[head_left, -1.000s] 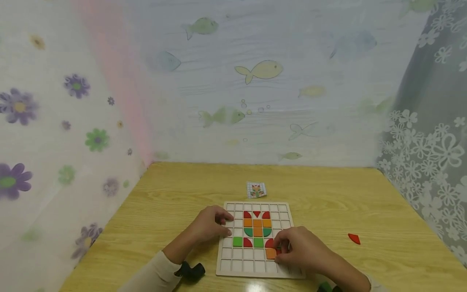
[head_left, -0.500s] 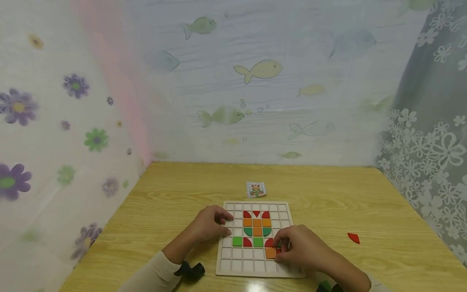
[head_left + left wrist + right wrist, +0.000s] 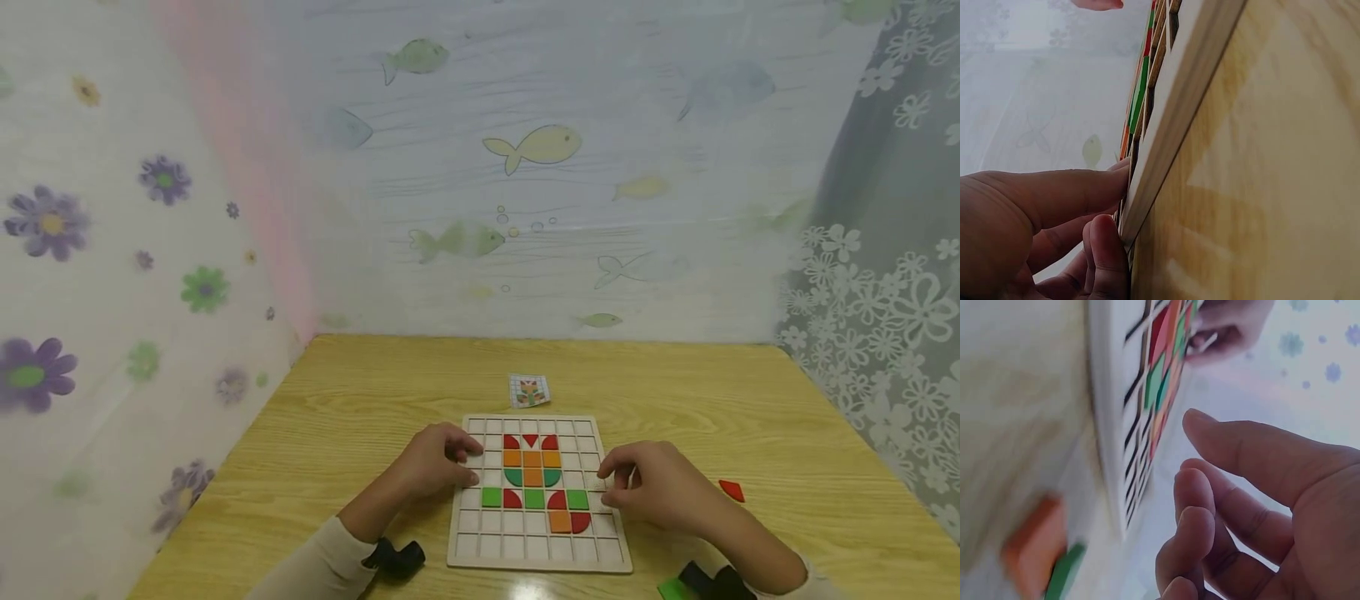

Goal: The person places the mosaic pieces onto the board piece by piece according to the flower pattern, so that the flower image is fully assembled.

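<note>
A white gridded wooden board (image 3: 465, 547) lies on the table, with red, orange, green and teal pieces set in a flower-like pattern. My left hand (image 3: 435, 457) grips the board's left edge. In the left wrist view, the thumb (image 3: 1085, 190) lies over the top, with bent fingers against the side. My right hand (image 3: 652, 483) is just off the board's right side, fingers loosely bent, holding nothing. Nearest it on the board are a green square (image 3: 577, 500) and, below that, a red quarter-round piece (image 3: 581, 522) beside an orange square (image 3: 560, 522).
A small pattern card (image 3: 529, 390) lies behind the board. To the right sits a loose red piece (image 3: 732, 490). By the right wrist a green piece (image 3: 673, 590) shows. The right wrist view adds a blurred orange piece (image 3: 1038, 544). A patterned curtain surrounds the wooden table (image 3: 375, 375).
My right hand has let go of the red quarter-round piece and moved right and slightly up, uncovering that piece and the green square. My left hand stays put.
</note>
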`<state>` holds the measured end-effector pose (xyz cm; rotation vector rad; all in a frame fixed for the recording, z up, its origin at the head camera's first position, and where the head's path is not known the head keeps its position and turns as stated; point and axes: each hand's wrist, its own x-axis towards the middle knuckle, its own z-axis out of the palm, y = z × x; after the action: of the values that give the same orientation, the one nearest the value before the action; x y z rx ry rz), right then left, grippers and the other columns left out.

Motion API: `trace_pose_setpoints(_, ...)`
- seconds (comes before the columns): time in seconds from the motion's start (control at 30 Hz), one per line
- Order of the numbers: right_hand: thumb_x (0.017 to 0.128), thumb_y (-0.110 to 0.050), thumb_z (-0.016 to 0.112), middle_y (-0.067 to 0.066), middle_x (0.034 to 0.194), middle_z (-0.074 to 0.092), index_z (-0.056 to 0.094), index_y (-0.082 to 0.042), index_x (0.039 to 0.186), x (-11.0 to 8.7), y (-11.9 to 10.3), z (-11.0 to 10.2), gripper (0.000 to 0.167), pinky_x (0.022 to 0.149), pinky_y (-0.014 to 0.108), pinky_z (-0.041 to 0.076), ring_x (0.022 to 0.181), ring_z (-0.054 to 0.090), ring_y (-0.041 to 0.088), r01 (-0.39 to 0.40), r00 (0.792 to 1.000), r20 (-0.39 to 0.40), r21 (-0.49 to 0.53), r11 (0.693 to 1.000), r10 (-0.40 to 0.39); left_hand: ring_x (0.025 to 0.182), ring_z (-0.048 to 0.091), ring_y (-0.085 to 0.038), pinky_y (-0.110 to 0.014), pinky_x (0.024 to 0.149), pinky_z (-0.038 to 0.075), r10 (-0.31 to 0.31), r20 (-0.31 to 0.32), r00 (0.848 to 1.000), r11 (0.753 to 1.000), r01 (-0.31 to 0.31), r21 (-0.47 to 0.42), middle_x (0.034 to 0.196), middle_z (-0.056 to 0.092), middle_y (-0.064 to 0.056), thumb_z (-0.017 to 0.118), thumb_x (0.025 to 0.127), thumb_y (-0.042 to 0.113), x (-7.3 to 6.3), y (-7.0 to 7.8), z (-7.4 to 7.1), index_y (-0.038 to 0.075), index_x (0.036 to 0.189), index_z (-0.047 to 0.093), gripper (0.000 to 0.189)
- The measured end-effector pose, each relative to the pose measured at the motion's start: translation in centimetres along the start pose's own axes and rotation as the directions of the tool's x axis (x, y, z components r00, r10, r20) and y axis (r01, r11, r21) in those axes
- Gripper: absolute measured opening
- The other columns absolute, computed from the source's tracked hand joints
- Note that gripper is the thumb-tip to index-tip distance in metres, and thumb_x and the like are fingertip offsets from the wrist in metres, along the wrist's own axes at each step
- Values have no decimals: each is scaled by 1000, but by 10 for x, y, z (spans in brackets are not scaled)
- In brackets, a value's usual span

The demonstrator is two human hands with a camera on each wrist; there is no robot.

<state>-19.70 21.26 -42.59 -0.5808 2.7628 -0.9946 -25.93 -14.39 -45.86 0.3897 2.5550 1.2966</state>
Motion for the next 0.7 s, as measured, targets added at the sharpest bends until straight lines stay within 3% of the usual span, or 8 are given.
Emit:
trace_pose_setpoints(0.33, 90, -27, 81, -6, 83, 66, 77, -15, 102, -9, 29, -25, 17, 60, 27, 51, 69, 59, 9, -15, 1000, -12, 15, 1000, 16, 92, 56, -21, -35, 79, 46, -18, -2, 1000, 1000, 18, 0, 96, 63, -3, 91, 79, 13, -1, 2, -1, 18, 107, 79, 31)
trace_pose_setpoints(0.7, 88, -29, 83, -1, 91, 71, 77, -13, 107, -11, 56, -36, 25, 63, 27, 54, 74, 64, 10, -20, 997, 80, 88, 996, 13, 90, 56, -20, -35, 77, 46, 1, 7, 1000, 1000, -1, 8, 94, 63, -2, 91, 79, 14, 1, -1, 0, 19, 106, 79, 30)
